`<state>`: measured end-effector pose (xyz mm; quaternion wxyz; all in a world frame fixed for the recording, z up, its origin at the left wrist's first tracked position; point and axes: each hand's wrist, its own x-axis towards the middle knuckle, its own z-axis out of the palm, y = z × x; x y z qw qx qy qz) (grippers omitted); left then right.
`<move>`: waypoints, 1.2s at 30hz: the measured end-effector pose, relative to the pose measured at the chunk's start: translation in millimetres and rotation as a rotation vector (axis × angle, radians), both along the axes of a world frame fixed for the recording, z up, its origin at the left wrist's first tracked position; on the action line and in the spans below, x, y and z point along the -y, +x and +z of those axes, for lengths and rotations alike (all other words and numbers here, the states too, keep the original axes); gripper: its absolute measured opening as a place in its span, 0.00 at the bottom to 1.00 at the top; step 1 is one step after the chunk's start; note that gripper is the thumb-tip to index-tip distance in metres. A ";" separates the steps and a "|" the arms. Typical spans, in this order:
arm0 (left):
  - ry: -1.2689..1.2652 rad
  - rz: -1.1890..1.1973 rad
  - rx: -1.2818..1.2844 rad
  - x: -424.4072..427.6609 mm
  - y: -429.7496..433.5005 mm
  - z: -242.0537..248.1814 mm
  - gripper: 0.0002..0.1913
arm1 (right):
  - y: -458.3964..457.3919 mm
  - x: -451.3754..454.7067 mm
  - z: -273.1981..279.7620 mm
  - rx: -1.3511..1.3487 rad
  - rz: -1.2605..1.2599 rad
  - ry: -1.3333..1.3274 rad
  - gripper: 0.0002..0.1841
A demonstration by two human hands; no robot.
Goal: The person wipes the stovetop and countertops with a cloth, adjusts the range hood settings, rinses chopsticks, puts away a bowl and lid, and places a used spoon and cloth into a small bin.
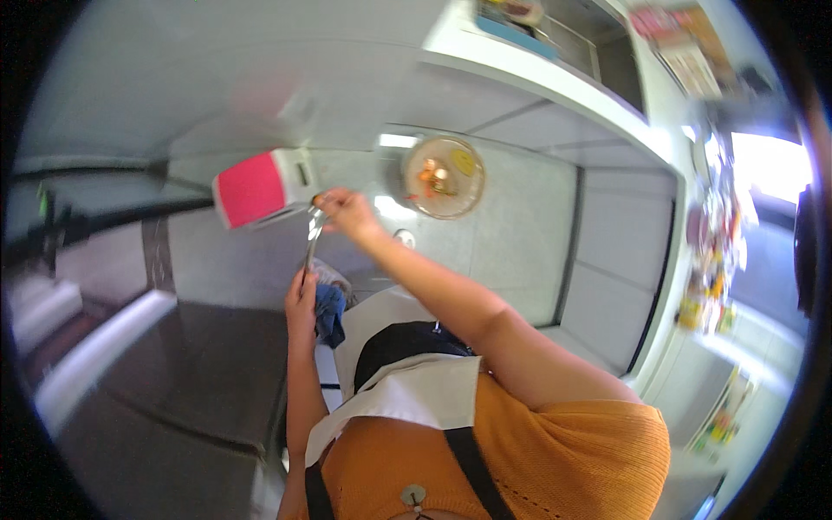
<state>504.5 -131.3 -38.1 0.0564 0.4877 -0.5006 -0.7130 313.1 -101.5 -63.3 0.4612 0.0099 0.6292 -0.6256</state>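
Observation:
My left hand (301,302) grips the lower end of a long shiny metal utensil (313,239), which points away from me; blur hides its exact kind. At the utensil's far end is my right hand (348,211), its fingertips pinched around a small orange-brown piece (317,200) that I cannot identify. A blue cloth (330,312) hangs beside my left wrist, against the white apron (416,390). Just beyond my right fingers stands a pink-and-white box-shaped container (253,188). To the right of that hand, a round transparent bin (480,188) on the floor holds food scraps and a yellow piece.
Grey tiled floor (513,247) lies around the bin. On the right runs a white counter (539,84) with a sink (614,49) and a blue tray or rack (513,36). Various kitchen goods (712,266) line its back. A dark glossy surface (175,383) is at lower left.

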 end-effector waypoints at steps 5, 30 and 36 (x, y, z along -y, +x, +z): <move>0.071 -0.281 0.015 9.5 -4.6 -47.4 0.14 | 18.2 -26.1 -63.0 -0.032 -0.152 0.097 0.11; -0.330 0.089 -0.220 103.0 -29.9 -359.6 0.15 | -11.5 -71.4 -421.5 -0.253 0.473 0.589 0.16; -0.464 0.074 -0.296 150.5 -76.2 -415.9 0.15 | -45.9 -26.3 -536.2 -0.264 0.387 0.506 0.14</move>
